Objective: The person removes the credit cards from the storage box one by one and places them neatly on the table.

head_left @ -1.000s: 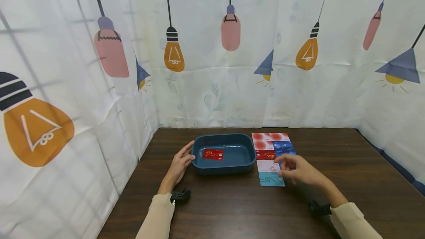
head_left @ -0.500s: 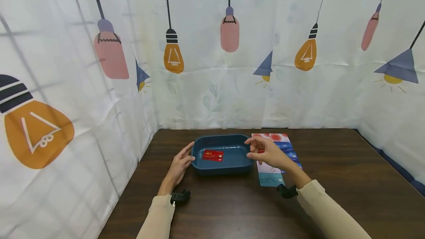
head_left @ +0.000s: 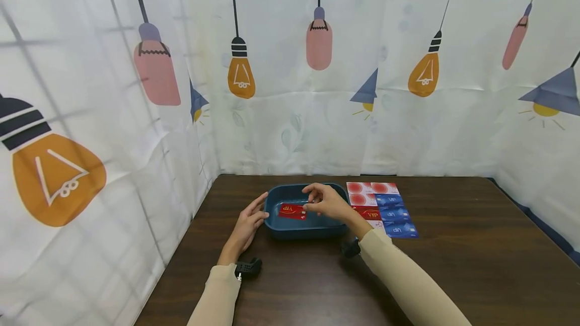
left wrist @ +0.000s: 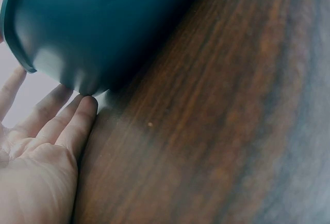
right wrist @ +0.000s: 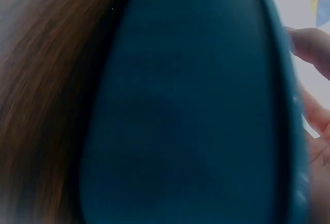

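Note:
A dark teal tray [head_left: 308, 234] stands on the table, and a red VIP card [head_left: 290, 211] lies inside at its left. My left hand [head_left: 244, 223] touches the tray's left end with fairly straight fingers. In the left wrist view, the fingertips [left wrist: 85, 103] rest against the tray's outer wall [left wrist: 103, 23]. My right hand [head_left: 333, 205] is over the tray, its thumb and index finger parted near the red card's right end. I see nothing held there. The right wrist view shows mostly the tray's side [right wrist: 180, 100], hiding part of the hand.
Right of the tray lies a block of several cards: pink-and-red ones [head_left: 360, 186], another red VIP card [head_left: 369, 213] and blue VIP cards [head_left: 394, 214]. My right forearm hides the block's near part. A patterned curtain [head_left: 290, 140] hangs behind the dark wooden table [head_left: 453, 245].
My right hand has moved left from above the card block, past the tray's right rim, to over the red card in the tray. The left hand keeps its place on the tray.

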The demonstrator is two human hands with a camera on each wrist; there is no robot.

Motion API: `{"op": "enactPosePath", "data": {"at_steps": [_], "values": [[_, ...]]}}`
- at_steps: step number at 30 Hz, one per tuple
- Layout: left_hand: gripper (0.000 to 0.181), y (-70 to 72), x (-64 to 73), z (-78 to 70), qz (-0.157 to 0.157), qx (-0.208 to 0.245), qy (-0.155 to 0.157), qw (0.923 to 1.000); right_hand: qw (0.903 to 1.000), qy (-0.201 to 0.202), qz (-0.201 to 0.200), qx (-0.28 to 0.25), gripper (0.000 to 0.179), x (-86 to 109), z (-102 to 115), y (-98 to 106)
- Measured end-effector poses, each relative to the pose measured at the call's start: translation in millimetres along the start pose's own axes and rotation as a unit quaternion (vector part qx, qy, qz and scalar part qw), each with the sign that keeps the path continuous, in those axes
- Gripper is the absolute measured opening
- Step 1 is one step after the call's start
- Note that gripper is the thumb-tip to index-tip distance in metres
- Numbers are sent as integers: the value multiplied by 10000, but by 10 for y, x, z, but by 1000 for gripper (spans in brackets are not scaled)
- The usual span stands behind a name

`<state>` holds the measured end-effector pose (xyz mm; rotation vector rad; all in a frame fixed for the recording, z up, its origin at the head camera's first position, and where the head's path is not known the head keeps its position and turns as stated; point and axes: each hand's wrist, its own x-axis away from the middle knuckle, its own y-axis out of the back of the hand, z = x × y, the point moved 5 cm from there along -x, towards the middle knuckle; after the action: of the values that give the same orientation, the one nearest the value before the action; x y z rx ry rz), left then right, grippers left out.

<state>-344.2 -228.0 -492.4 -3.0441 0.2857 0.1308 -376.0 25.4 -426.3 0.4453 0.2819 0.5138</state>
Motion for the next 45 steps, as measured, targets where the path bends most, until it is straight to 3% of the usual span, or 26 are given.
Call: {"op": "enactPosePath", "data": {"at_steps": [10,21,35,45], "values": [[61,4,1,-7,17,17,33,10000,9993,-302,-183,-85,51,-239,-125,-169],[60,-7,6,-27,-24,7,57,10000,9933,-746,-535,697,47,-304,-251,-186],[60,-2,1,-24,-27,30,43,10000,9861,-1228,-211,1102,47,-289,-318,-222],[61,10,-6,2,-10,97,23,10000,9728,-1569,-40,1701,47,-269,-343,-234]]}}
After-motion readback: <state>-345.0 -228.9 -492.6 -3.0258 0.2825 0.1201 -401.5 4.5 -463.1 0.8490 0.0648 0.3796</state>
